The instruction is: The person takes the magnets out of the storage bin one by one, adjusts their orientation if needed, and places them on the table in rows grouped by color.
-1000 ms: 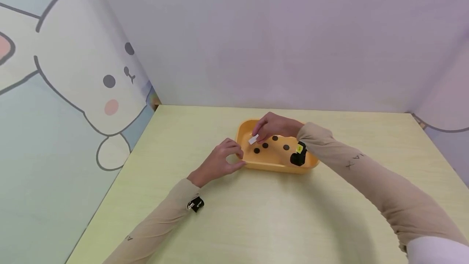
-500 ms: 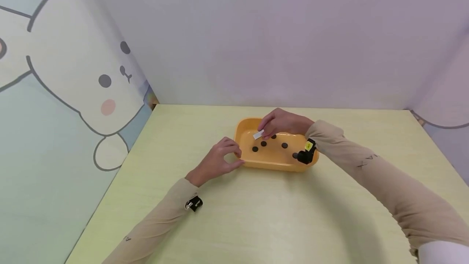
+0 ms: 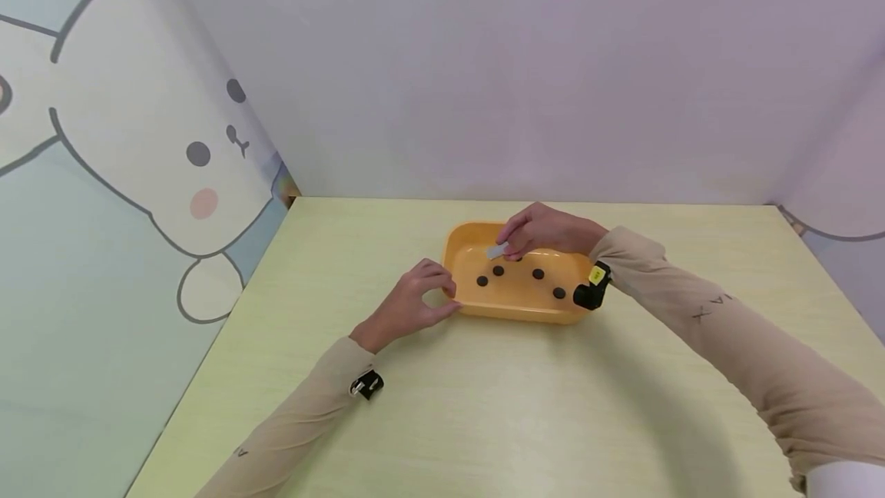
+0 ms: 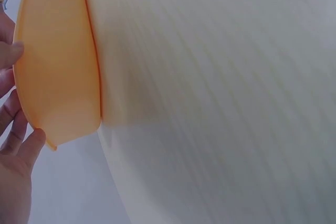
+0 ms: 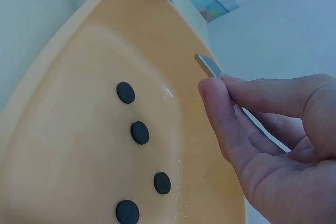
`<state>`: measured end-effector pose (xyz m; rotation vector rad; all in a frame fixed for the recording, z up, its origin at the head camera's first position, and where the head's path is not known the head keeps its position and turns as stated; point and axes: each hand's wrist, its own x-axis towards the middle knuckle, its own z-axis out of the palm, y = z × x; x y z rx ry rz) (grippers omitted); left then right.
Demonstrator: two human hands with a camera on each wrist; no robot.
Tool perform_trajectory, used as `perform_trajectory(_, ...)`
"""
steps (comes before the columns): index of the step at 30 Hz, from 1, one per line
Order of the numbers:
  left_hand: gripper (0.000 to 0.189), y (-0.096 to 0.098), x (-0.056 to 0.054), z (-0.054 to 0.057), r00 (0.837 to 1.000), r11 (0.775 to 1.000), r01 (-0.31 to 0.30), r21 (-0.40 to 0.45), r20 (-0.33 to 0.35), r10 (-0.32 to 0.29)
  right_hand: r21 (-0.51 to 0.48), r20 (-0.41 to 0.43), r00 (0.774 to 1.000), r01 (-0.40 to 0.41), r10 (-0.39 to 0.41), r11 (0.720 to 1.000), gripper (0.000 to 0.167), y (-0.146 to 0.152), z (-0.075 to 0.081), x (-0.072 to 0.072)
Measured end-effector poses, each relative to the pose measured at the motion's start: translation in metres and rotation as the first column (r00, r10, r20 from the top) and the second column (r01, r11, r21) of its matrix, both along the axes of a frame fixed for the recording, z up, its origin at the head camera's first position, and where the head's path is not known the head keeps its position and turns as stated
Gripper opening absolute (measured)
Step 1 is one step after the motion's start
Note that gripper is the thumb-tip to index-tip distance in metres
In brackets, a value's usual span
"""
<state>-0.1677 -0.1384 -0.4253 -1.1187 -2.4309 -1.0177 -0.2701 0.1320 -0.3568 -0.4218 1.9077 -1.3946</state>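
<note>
A pale tabletop (image 3: 484, 406) fills the lower middle of the head view. Above it, a greyish-lilac wall (image 3: 525, 75) spans the top. At left, a panel (image 3: 76, 313) shows a white cartoon animal (image 3: 138, 114) with one pink cheek.

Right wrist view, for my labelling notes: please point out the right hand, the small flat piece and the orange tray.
Right hand (image 5: 281, 174), right wrist view: middle of the hand, palm side.
Small flat piece (image 5: 211, 65), right wrist view: its exposed end.
Orange tray (image 5: 68, 140), right wrist view: bare part of the inner floor.
</note>
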Motion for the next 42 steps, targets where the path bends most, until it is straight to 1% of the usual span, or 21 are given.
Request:
perform_trajectory(4,0.015,0.001,-0.001,0.000,1.000,1.000,0.005,-0.002,0.012,-0.005,-0.013,-0.001,1.000,0.013,-0.013,1.000,0.026,0.005,0.001,0.002)
perform_trajectory(8,0.015,0.000,-0.002,0.000,1.000,1.000,0.012,-0.001,-0.001,-0.012,-0.022,0.001,1.000,0.022,-0.022,1.000,0.025,0.008,0.004,0.005)
perform_trajectory(13,0.017,-0.001,-0.001,0.001,1.000,1.000,0.005,0.002,-0.009,-0.005,-0.033,0.014,0.999,0.030,-0.030,0.999,0.025,0.011,0.005,0.005)
perform_trajectory(16,0.018,-0.001,-0.001,0.001,1.000,1.000,0.000,0.004,-0.007,0.000,-0.033,0.023,0.999,0.049,-0.048,0.998,0.026,0.015,0.006,0.004)
perform_trajectory(21,0.019,-0.001,-0.001,0.000,1.000,1.000,-0.003,0.015,-0.003,0.003,-0.017,0.016,0.997,0.080,-0.080,0.997,0.027,0.023,0.007,0.004)
perform_trajectory(26,0.017,-0.002,0.001,-0.001,1.000,1.000,0.001,0.029,0.007,-0.001,-0.022,0.043,0.993,0.107,-0.106,0.994,0.029,0.029,0.008,0.005)
perform_trajectory(34,0.016,-0.001,0.001,-0.001,1.000,1.000,-0.001,0.028,0.017,0.000,-0.021,0.057,0.988,0.148,-0.146,0.989,0.026,0.039,0.007,0.006)
perform_trajectory(42,0.017,0.000,0.002,-0.001,1.000,1.000,-0.013,0.020,0.027,0.013,-0.010,0.033,0.986,0.164,-0.163,0.986,0.028,0.047,0.008,0.007)
